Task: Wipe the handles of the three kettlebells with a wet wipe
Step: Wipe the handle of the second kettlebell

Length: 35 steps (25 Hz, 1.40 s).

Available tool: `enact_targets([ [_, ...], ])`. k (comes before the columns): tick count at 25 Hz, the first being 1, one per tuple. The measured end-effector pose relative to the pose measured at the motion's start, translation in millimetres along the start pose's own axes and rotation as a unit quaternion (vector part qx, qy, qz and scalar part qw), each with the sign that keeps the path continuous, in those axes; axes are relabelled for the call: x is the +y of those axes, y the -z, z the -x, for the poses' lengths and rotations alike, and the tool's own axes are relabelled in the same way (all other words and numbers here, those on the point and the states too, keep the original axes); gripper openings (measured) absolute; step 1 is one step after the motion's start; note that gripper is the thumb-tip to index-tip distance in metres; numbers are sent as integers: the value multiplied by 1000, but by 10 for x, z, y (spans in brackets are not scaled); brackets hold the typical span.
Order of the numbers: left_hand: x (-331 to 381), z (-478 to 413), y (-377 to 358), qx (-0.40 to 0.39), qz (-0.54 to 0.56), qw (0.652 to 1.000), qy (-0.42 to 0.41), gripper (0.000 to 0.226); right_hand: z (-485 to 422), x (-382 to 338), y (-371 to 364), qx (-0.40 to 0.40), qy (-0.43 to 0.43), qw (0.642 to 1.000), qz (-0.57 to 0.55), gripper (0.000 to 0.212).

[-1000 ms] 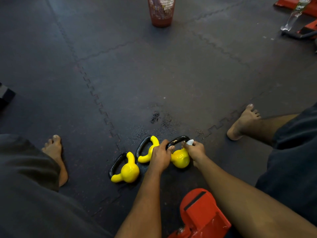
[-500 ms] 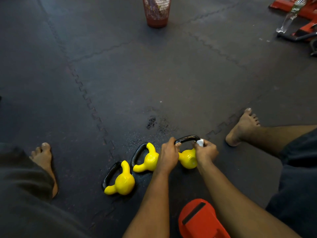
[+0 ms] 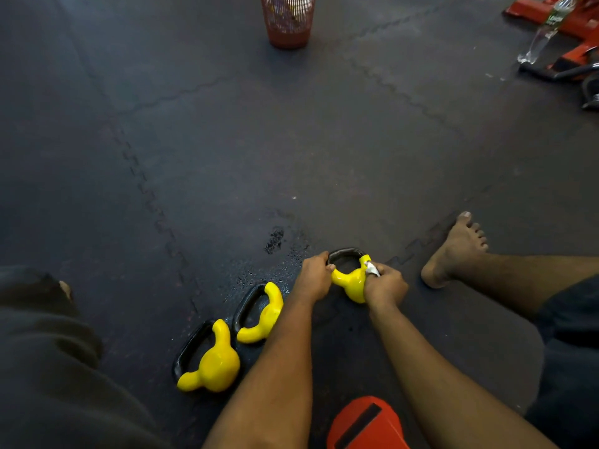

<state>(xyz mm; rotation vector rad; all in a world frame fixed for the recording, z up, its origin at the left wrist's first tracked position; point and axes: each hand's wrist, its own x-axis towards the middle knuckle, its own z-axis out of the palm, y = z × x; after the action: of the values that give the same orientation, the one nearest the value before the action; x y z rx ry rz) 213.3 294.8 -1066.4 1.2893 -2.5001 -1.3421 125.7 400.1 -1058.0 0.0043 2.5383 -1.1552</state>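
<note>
Head view, looking down at a dark rubber mat floor (image 3: 227, 140) made of interlocking tiles. Three yellow kettlebells with black handles lie in a slanting row in the lower middle of the frame. Nearest kettlebell (image 3: 214, 364) sits lower left of centre, the middle kettlebell (image 3: 262, 315) just beside it, partly covered by the left forearm. Far kettlebell (image 3: 351, 281) lies at centre right, between both hands.

Left hand (image 3: 312, 278): grip closed around the left end of the far kettlebell's handle (image 3: 345, 253). Right hand (image 3: 385, 285): grip clamped on a white wet wipe (image 3: 372, 269), pressed against the right end of that handle where black meets yellow.

Damp speckled patch on the floor just above the middle kettlebell. Bare foot (image 3: 455, 251) at right, flat on the mat. Red mesh bin (image 3: 287, 19) stands at top centre. Red equipment and a clear bottle (image 3: 541, 34) in the upper right corner. Red object (image 3: 364, 422) at the bottom edge, between the forearms.
</note>
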Motion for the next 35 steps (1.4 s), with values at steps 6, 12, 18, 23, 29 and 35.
enact_targets([
  [6,-74,279,323,17,47,999,-10,36,373,-187,-55,9,79,997,-22,22],
  [12,-649,792,719,236,38,961,137,18,923,-158,-368,-113,146,981,-53,14],
  [18,-1011,961,717,163,-175,928,285,28,1059,-29,-666,-173,95,980,-10,9],
  [23,-1042,862,597,156,-197,916,313,21,1023,-29,-765,-161,92,983,3,6],
  [29,-1039,883,599,151,-229,920,279,22,1030,-59,-791,-134,84,987,-2,8],
  [35,-1011,995,663,173,-150,957,175,24,1063,-5,-733,-192,75,978,-16,18],
])
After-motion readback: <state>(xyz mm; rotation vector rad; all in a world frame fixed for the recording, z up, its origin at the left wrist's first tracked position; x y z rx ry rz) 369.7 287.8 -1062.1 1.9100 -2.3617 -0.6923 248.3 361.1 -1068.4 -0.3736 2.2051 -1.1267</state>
